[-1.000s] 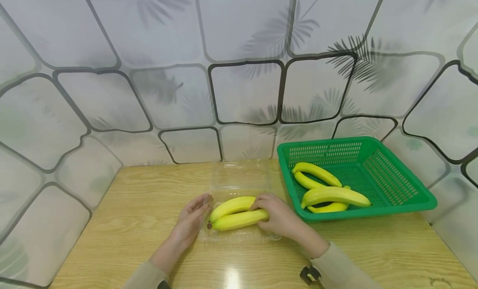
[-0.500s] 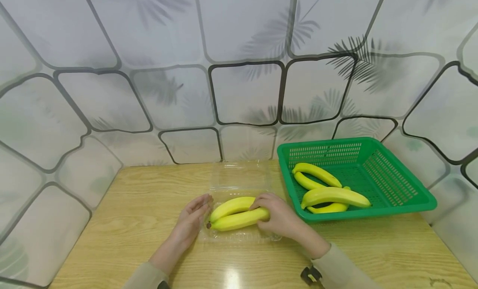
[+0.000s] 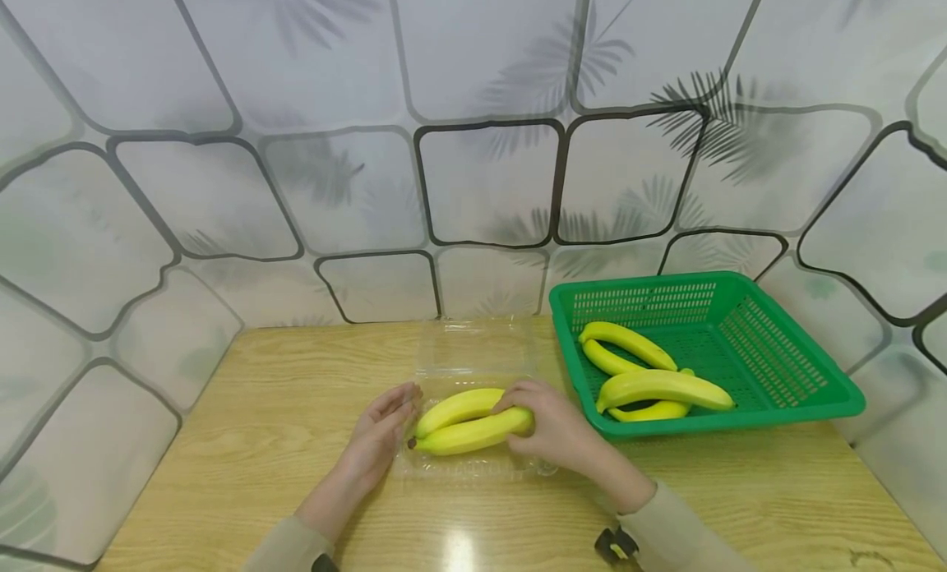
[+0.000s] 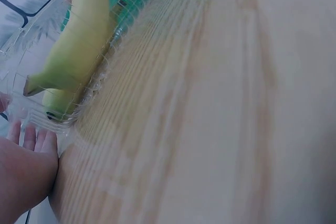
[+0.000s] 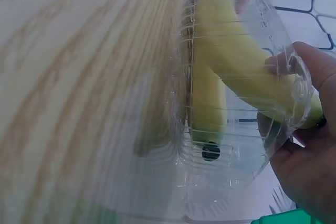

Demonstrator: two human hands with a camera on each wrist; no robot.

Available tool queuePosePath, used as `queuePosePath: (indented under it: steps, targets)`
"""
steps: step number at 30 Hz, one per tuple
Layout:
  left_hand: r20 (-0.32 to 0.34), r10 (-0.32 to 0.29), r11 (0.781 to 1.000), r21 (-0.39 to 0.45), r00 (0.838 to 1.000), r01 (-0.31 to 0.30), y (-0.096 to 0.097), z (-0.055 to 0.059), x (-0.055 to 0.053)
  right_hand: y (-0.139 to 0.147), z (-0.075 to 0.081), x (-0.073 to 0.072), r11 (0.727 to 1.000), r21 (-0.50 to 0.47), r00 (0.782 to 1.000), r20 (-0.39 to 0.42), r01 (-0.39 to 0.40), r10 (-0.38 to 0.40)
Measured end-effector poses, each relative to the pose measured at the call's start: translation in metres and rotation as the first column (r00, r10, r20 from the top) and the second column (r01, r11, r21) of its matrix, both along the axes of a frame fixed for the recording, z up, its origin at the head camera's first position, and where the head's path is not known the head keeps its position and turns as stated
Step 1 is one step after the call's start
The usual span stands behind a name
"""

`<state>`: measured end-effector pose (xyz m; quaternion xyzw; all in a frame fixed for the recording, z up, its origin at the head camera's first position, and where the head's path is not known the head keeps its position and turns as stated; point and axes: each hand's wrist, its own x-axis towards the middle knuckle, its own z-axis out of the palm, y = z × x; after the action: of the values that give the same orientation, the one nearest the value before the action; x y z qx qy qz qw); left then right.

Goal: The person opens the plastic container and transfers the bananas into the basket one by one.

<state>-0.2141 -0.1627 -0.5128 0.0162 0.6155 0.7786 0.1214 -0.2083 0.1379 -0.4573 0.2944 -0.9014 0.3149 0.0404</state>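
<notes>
In the head view a clear plastic clamshell box (image 3: 473, 472) lies on the table with its lid (image 3: 477, 348) folded back. Two yellow bananas are inside: one farther back (image 3: 453, 409) and one nearer (image 3: 469, 437). My right hand (image 3: 551, 431) grips the right end of the nearer banana, thumb in front and fingers behind. In the right wrist view that banana (image 5: 239, 59) slants over the other one (image 5: 207, 100). My left hand (image 3: 379, 435) rests at the box's left side, fingers extended; the left wrist view shows its fingers (image 4: 39, 139) close to the box wall.
A green slotted basket (image 3: 795, 412) stands to the right of the box with several bananas (image 3: 666, 387) in its left part. Patterned wall covering (image 3: 484, 186) rises behind and beside the wooden table (image 3: 281, 399).
The nearer banana's stem end has shifted slightly left and away from me, with my right hand still gripping the other end. My left hand has stayed in place.
</notes>
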Motion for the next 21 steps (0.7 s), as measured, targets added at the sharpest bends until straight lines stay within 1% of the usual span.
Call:
queuePosePath:
  steps: [9,16,21]
  targets:
    - [0.016,0.031,0.999,0.034,0.999,-0.031,0.002,-0.001,-0.001,-0.002,0.006,0.003,0.998,-0.057,1.0,-0.024,0.004,-0.006]
    - [0.019,0.025,0.999,0.038,1.0,-0.025,0.002,0.0,0.0,-0.003,0.012,0.005,0.995,-0.1,1.0,-0.021,0.018,-0.02]
    - [0.03,0.024,0.999,0.036,0.999,-0.025,0.001,0.001,0.0,-0.003,0.019,0.009,0.995,-0.094,0.999,-0.039,0.029,-0.033]
